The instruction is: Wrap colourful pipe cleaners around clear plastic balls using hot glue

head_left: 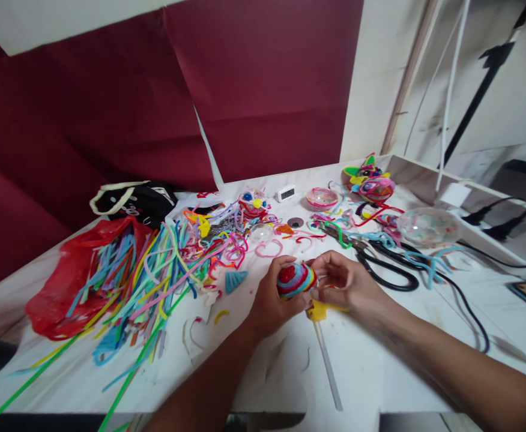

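My left hand [269, 300] is wrapped around a small ball covered in coiled pipe cleaners [295, 279], with red, light blue, pink and yellow bands. At the ball's right edge are the curled fingers and thumb of my right hand [341, 282], pressing against it. Whatever lies between those right fingertips is too small and partly hidden to make out. Below the hands lies what looks like a yellow glue gun [317, 311], partly covered by my right hand, with a long pale stick [328, 366] extending toward the table's front edge.
Loose pipe cleaners [168, 270] spill from a red plastic bag [65, 288] on the left. Black-handled scissors [389, 273] lie at right, near a clear bowl [427, 228] and a black cable [470, 312]. Behind stand a small digital clock [285, 192] and a colourful pipe-cleaner figure [371, 180].
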`<state>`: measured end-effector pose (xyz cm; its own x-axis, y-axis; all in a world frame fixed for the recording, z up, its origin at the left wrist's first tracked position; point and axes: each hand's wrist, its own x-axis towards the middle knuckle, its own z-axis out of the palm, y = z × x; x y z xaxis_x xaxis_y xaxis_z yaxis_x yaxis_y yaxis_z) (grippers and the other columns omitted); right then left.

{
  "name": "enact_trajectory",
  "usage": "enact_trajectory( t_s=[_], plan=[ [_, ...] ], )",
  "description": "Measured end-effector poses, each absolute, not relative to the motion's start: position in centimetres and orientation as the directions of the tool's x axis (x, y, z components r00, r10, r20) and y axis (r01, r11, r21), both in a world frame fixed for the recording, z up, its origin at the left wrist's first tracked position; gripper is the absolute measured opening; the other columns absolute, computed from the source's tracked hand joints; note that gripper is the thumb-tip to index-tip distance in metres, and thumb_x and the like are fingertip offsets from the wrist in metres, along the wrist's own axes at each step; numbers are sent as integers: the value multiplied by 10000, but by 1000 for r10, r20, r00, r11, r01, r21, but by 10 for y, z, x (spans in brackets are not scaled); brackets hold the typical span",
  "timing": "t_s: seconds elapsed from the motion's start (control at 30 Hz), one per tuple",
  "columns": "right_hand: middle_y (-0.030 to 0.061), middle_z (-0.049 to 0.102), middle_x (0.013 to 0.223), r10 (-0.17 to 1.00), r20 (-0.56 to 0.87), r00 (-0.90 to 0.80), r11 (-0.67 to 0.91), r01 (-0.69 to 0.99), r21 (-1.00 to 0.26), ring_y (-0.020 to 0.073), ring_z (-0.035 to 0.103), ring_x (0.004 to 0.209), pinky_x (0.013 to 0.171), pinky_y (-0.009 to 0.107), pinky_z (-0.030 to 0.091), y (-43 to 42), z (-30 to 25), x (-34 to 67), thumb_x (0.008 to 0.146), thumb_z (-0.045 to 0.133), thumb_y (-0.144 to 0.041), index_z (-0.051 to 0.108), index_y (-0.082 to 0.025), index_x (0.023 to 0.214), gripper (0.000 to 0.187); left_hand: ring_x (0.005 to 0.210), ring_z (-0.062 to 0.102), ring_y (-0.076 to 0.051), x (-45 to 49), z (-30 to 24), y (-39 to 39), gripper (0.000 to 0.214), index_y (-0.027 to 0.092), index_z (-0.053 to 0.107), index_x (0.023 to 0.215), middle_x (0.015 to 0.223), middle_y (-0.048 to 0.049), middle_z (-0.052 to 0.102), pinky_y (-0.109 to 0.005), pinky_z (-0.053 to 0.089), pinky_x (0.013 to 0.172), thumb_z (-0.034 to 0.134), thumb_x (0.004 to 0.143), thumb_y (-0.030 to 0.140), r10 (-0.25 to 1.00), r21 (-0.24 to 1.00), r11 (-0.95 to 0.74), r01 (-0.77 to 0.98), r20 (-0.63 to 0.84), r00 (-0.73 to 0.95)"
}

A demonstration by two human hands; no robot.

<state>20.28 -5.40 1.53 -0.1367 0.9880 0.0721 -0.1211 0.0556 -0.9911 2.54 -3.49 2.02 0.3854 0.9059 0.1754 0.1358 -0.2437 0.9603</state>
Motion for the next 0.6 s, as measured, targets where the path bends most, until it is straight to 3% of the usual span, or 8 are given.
enact_trajectory(
  t_s=[0.2,0.33,0.5,0.6],
  plan=[
    [-7,592,834,985,60,-161,47,-82,-996,154,597,710,587,290,520,-54,17,203,598,811,-211,543,-217,875,385,904,606,-170,25,17,-32,576,211,467,1135,1059,-39,615,-295,493,798,721,619,191,920,962,-219,162,148,363],
    [12,609,888,974,112,-197,114,1,-993,180,611,761,649,331,536,-56,20,205,706,745,-243,522,-230,929,316,912,614,-177,25,19,-30,556,209,465,1117,1057,-50,621,-311,498,802,710,617,212,930,975,-189,118,139,340],
    [59,574,1092,897,411,-163,441,256,-860,245,557,1049,919,421,452,-58,22,208,766,687,-179,591,-236,890,167,888,608,-169,25,21,-30,549,208,459,1095,1042,-48,614,-313,500,784,704,603,209,947,976,-183,114,143,289],
    [59,550,994,836,520,-176,548,337,-766,225,545,968,832,393,458,-59,22,208,786,658,-142,624,-230,860,120,898,606,-174,25,19,-30,566,206,459,1105,1046,-49,611,-328,500,803,709,598,204,948,969,-206,137,163,272]
  ],
)
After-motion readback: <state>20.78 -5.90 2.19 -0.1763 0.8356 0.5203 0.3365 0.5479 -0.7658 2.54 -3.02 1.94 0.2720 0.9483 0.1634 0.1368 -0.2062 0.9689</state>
